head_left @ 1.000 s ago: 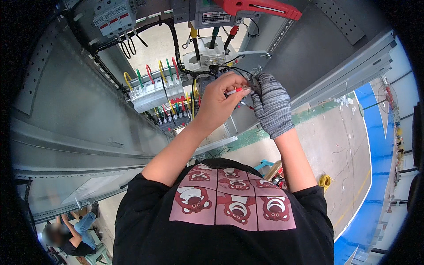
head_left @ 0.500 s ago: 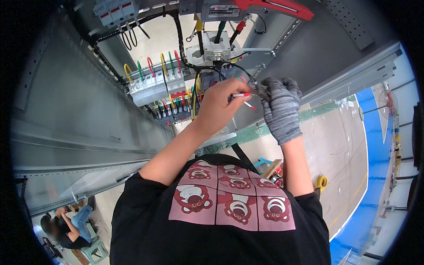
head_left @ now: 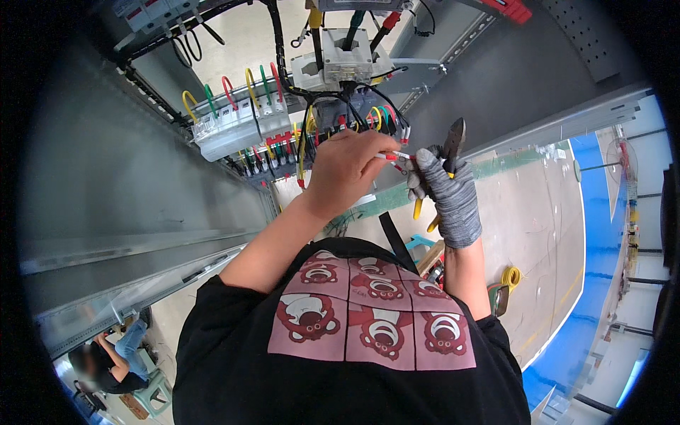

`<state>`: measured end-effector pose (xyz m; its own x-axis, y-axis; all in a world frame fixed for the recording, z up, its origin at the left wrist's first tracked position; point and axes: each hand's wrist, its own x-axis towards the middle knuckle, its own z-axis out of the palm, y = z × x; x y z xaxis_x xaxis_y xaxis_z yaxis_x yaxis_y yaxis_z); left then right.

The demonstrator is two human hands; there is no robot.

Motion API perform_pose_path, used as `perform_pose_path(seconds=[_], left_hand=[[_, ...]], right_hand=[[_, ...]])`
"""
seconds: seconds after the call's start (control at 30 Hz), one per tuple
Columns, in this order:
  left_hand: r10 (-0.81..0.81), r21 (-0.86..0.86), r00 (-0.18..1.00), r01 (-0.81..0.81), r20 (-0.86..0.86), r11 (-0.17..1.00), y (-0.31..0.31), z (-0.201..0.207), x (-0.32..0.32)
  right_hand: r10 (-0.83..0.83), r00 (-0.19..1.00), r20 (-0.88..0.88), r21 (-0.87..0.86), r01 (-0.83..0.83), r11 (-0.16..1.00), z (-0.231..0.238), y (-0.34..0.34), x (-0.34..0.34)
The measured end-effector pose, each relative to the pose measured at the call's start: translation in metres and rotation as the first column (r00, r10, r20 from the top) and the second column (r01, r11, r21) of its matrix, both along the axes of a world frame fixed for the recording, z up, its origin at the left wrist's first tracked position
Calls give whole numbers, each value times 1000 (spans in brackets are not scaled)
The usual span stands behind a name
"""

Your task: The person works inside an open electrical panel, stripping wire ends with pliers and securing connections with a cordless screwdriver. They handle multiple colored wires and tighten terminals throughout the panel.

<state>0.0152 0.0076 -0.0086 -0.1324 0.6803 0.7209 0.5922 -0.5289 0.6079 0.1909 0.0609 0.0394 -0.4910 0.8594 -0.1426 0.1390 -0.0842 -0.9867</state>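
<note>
My bare left hand (head_left: pixel 336 173) is closed in a pinch on a thin wire with a white sleeve and red end (head_left: pixel 392 155), in front of the cabinet's wiring. Close beside it on the right, my right hand (head_left: pixel 459 209), in a grey knit glove, grips cutting pliers (head_left: pixel 455 139). Their dark jaws point up past the fingers and the yellow handles stick out below the palm. The gloved thumb and forefinger are at the wire's end; whether they pinch it I cannot tell. Several loose black wires (head_left: pixel 386 99) with light-coloured ends hang just behind my hands.
A row of white terminal blocks (head_left: pixel 241 127) with yellow, green and red wires sits on the left. A clear-covered block (head_left: pixel 347 57) is above my hands. The grey cabinet wall (head_left: pixel 142 170) stands close on the left. A seated person (head_left: pixel 117 361) is at lower left; a yellow coil (head_left: pixel 511 275) lies on the floor.
My right hand has dropped slightly and turned, so the pliers now show. My left hand still pinches the wire, a little lower. The cabinet parts have shifted up in the view.
</note>
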Motion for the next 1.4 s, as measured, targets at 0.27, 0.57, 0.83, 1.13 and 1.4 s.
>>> perform_pose_path(seconds=[0.27,0.57,0.83,1.13,1.4], left_hand=[[-30,3,997,30,76,1000,3,1,-2],[-4,-17,1000,4,27,1000,3,7,-6],[113,15,993,-112,-43,994,1,6,-8],[284,134,937,-261,-205,956,9,2,-20],[319,190,935,-289,-153,938,21,-12,-20]], right_hand=[[-91,988,126,186,67,980,3,-2,-1],[-35,969,244,252,-29,967,18,4,-3],[41,833,551,637,-452,625,60,32,-21],[57,740,670,659,-628,415,75,58,-28],[-63,645,762,648,-759,61,68,77,-42]])
